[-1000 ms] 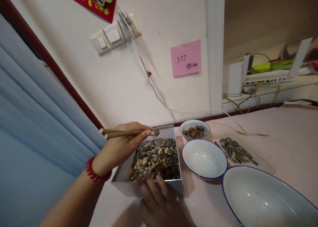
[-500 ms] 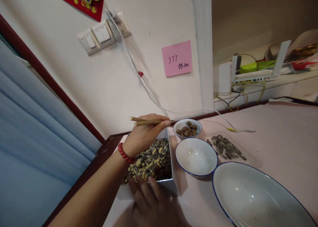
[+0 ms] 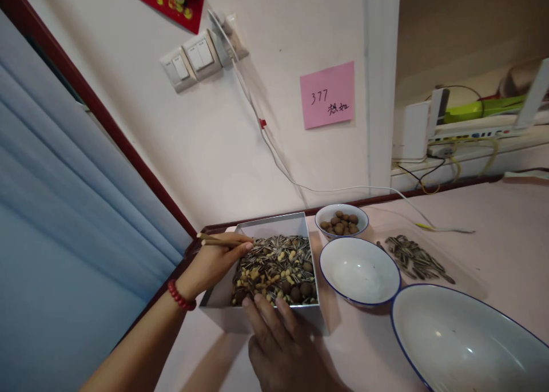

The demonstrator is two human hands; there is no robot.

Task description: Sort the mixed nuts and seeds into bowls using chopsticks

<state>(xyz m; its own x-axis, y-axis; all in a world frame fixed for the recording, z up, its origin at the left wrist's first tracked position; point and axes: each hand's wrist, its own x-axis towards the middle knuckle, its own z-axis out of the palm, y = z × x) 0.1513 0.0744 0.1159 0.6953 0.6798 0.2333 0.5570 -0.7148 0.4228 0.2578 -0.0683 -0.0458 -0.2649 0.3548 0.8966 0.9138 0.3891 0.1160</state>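
My left hand (image 3: 217, 263), with a red bead bracelet at the wrist, is closed around a pair of chopsticks (image 3: 221, 241). Their rear ends point left, and their tips, hard to make out, are over the far left of a box (image 3: 274, 223). In the box lie striped sunflower seeds (image 3: 274, 249), small yellowish peanuts (image 3: 253, 277) and round brown nuts (image 3: 302, 290). At the box's near wall is my right hand (image 3: 287, 346), its fingertips hooked over the rim; its thumb is partly hidden.
To the box's right, a small bowl (image 3: 363, 209) holds round brown nuts. In front of it stands a white blue-rimmed bowl (image 3: 360, 272), beside a large oval bowl (image 3: 467, 329). More sunflower seeds (image 3: 416, 257) lie in a clear tray. A white cable (image 3: 347, 187) runs behind.
My left hand has moved back left with the chopsticks, from near the small bowl to over the box's left side. My right hand stays at the near wall. The view has shifted slightly.
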